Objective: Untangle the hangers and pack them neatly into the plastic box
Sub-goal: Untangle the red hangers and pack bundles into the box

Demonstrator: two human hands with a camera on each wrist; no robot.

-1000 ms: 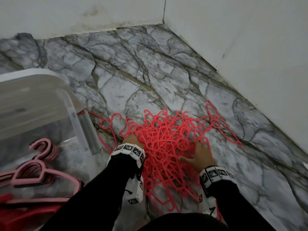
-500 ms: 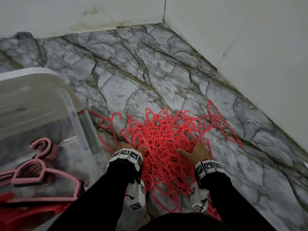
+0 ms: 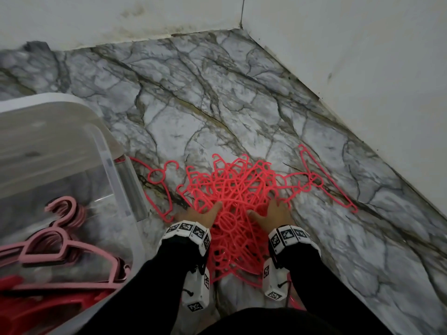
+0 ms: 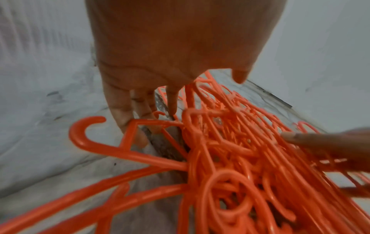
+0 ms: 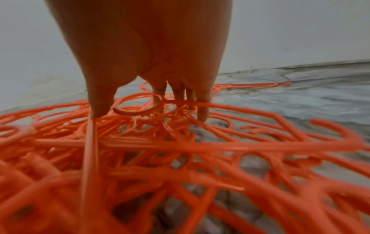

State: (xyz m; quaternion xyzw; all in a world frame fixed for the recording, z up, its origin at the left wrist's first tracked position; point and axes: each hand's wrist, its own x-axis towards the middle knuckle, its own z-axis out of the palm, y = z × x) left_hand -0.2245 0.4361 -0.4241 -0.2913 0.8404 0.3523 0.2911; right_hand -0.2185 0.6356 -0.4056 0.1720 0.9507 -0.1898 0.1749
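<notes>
A tangled pile of coral-red hangers (image 3: 232,197) lies on the marble floor in front of me. My left hand (image 3: 200,213) rests on the pile's left near side, its straight fingers (image 4: 122,110) poking down between the hanger bars to the floor. My right hand (image 3: 273,212) is on the right near side, with fingers (image 5: 202,109) pushed down through the tangle and the thumb pressing on a bar. Neither hand grips a hanger. The clear plastic box (image 3: 116,170) stands at the left and holds stacked pink hangers (image 3: 60,245).
One loose hanger (image 3: 159,187) lies between the box and the pile, another (image 3: 321,180) to the pile's right. Two white walls meet at a corner (image 3: 242,27) behind. Bare marble floor (image 3: 193,105) stretches beyond the pile.
Both hands have moved closer together on the pile. The tangle is bunched narrower between them, and the right-hand loose hanger now lies further apart from it.
</notes>
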